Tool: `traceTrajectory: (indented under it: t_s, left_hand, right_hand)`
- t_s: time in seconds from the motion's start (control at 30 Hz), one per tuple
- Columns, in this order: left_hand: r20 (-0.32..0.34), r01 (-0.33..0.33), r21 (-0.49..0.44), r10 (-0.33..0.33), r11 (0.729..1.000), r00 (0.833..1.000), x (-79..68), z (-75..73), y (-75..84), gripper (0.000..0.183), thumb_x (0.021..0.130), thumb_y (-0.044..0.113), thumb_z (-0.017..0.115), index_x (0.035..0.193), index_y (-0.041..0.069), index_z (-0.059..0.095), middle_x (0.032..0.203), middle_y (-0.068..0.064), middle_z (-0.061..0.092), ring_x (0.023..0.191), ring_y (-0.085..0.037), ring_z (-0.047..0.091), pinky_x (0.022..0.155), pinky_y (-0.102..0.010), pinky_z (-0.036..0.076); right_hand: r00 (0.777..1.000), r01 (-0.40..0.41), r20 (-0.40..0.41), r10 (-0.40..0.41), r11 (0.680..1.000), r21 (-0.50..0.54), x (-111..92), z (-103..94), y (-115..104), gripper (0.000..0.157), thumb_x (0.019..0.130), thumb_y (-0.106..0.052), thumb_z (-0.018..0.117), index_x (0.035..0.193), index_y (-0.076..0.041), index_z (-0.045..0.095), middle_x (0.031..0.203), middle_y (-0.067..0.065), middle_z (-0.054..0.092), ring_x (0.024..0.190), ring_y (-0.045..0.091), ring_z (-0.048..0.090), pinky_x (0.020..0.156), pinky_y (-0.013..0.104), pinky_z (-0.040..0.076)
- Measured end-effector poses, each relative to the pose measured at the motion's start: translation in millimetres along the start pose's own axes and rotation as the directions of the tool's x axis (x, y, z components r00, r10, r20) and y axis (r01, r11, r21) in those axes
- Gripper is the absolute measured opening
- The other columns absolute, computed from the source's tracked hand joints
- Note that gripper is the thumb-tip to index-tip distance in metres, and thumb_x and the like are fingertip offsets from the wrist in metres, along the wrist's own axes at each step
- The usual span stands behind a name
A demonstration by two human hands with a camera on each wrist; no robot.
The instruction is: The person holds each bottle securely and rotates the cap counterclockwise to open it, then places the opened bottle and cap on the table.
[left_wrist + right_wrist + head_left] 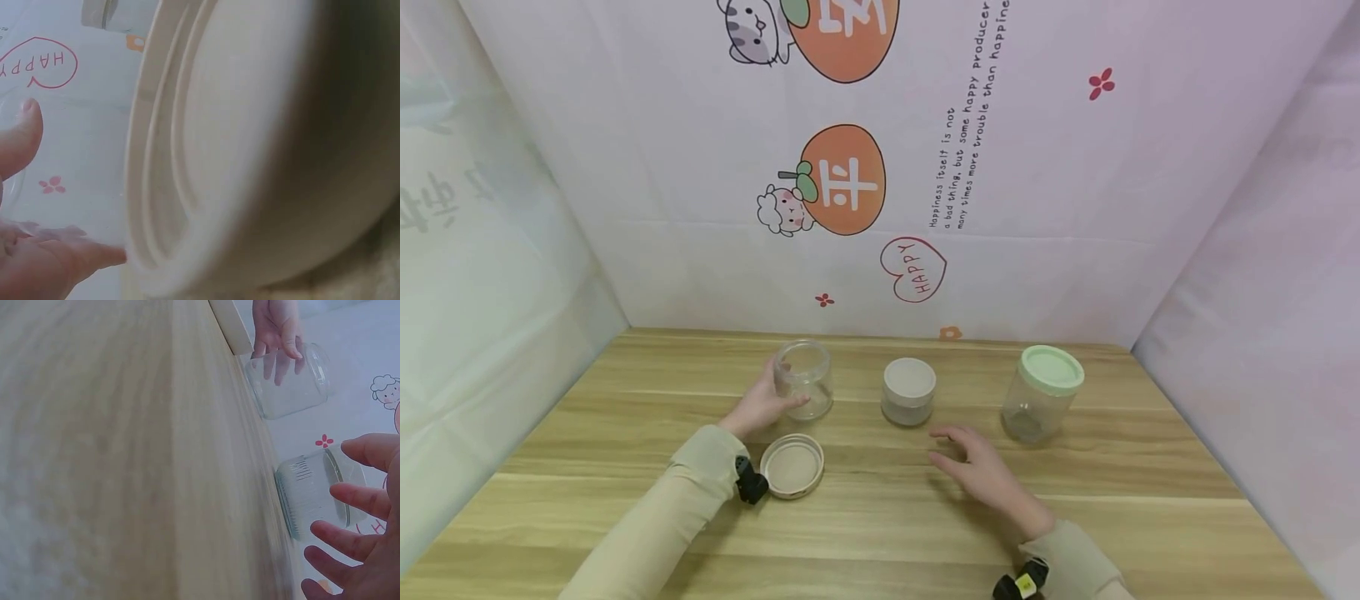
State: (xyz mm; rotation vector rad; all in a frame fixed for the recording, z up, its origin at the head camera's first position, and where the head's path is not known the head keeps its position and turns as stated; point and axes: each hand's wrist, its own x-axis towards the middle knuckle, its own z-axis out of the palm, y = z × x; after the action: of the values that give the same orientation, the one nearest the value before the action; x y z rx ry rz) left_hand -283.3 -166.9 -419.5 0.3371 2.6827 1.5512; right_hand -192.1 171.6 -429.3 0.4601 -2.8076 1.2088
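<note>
My left hand (762, 403) grips a lidless clear jar (817, 392) from its left side, thumb across the front and fingers behind the wall. The jar stands upright on the table. Just in front of it lies a round cream lid (792, 467), inner side up, close by the left wrist; it fills much of the left wrist view. My right hand (981, 471) is held over the table with fingers spread and nothing in them. Nearest to it, beyond the fingertips, is a small clear jar (907, 414) with a white lid (910, 379).
A taller clear jar (1028, 412) with a pale green lid (1052, 369) stands to the right, beyond the right hand. The wood-grain table (865, 533) ends at a printed white cloth (1037, 275) behind, with more white cloth at both sides.
</note>
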Motion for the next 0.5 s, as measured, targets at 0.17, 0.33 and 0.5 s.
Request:
traceTrajectory:
  t_s: [0.17, 0.33, 0.5]
  left_hand:
    - [0.054, -0.011, -0.011, 0.012, 1.000, 0.998, 0.2, -3.7, 2.0, 0.094, 0.085, 0.013, 0.069, 0.149, 0.000, 0.002, 0.146, -0.035, 0.025, 0.135, -0.049, 0.027, 0.112, -0.057, 0.020]
    - [0.081, 0.007, 0.005, -0.007, 1.000, 0.997, -2.2, -8.8, 0.7, 0.103, 0.084, 0.021, 0.070, 0.150, 0.003, -0.006, 0.150, -0.033, 0.017, 0.137, -0.049, 0.020, 0.113, -0.059, 0.014]
    - [0.055, -0.011, -0.034, 0.012, 0.999, 0.998, -7.3, -12.7, 4.0, 0.097, 0.082, 0.027, 0.073, 0.150, 0.000, 0.010, 0.146, -0.034, 0.027, 0.131, -0.051, 0.031, 0.107, -0.058, 0.030]
  right_hand:
    - [1.000, -0.010, -0.004, 0.010, 1.000, -0.002, 1, -0.9, -1, 0.034, 0.089, -0.022, 0.065, 0.119, -0.006, 0.062, 0.122, 0.015, 0.060, 0.118, 0.037, 0.051, 0.100, 0.054, 0.041]
    - [1.000, -0.013, -0.013, 0.013, 1.000, -0.001, 2, -0.3, -3, 0.033, 0.090, -0.020, 0.064, 0.118, -0.005, 0.063, 0.123, 0.016, 0.060, 0.118, 0.037, 0.052, 0.100, 0.054, 0.041]
    - [1.000, -0.028, 0.001, 0.028, 0.999, 0.038, 5, -1.4, -5, 0.035, 0.090, -0.021, 0.063, 0.120, -0.002, 0.061, 0.125, 0.017, 0.059, 0.120, 0.038, 0.051, 0.101, 0.054, 0.040]
